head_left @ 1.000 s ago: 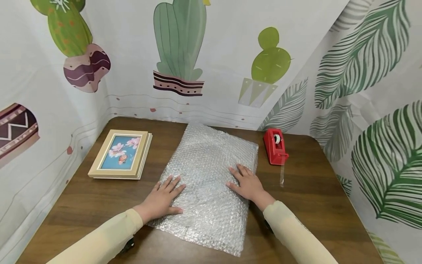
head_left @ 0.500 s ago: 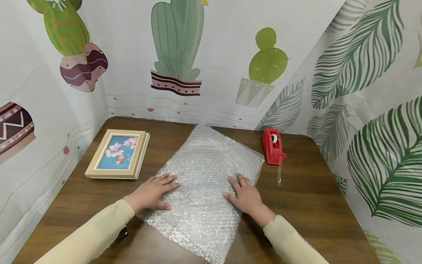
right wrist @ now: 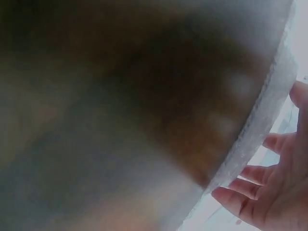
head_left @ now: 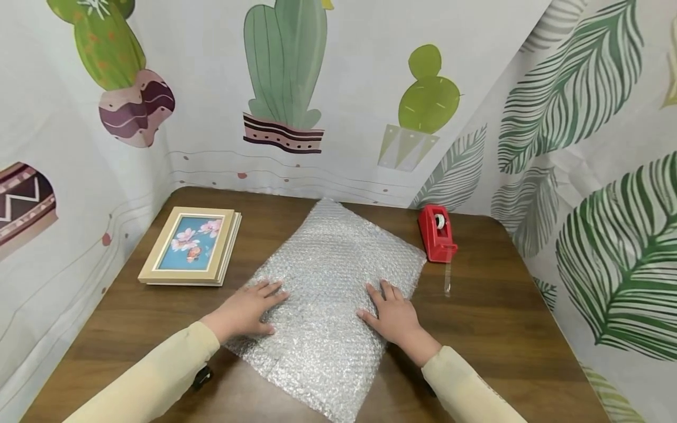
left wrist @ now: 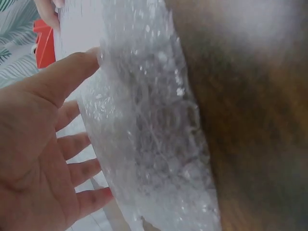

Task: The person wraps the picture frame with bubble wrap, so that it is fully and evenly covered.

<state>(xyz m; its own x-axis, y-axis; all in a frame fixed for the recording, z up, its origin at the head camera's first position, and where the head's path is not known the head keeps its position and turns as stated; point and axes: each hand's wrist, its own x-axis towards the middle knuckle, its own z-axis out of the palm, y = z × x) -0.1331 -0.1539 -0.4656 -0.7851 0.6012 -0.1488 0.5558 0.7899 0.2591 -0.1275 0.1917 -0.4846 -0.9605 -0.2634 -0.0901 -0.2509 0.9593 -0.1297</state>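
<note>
A sheet of clear bubble wrap (head_left: 328, 270) lies flat across the middle of the table, turned so one corner points to the back wall. My left hand (head_left: 245, 311) rests on its left side with the fingers spread. On its right side rests my right hand (head_left: 394, 317), fingers likewise spread and pointing forward. In the left wrist view the left hand (left wrist: 43, 139) has its thumb and straight fingertips along the bubble wrap (left wrist: 154, 106). The right wrist view shows the fingertips of the right hand (right wrist: 274, 187) at the edge of the wrap (right wrist: 262, 120); much of that view is blurred.
Stacked picture frames (head_left: 190, 247), the top one with a flower picture, lie at the back left. A red tape dispenser (head_left: 436, 235) stands at the back right, a strip of tape (head_left: 448, 279) hanging off its front. The wooden table (head_left: 492, 329) meets a patterned cloth backdrop (head_left: 359, 88).
The bubble wrap has turned clockwise under my hands, its front corner now nearer me and its right corner closer to the tape dispenser. My left hand has shifted slightly left; over the last half second little moved.
</note>
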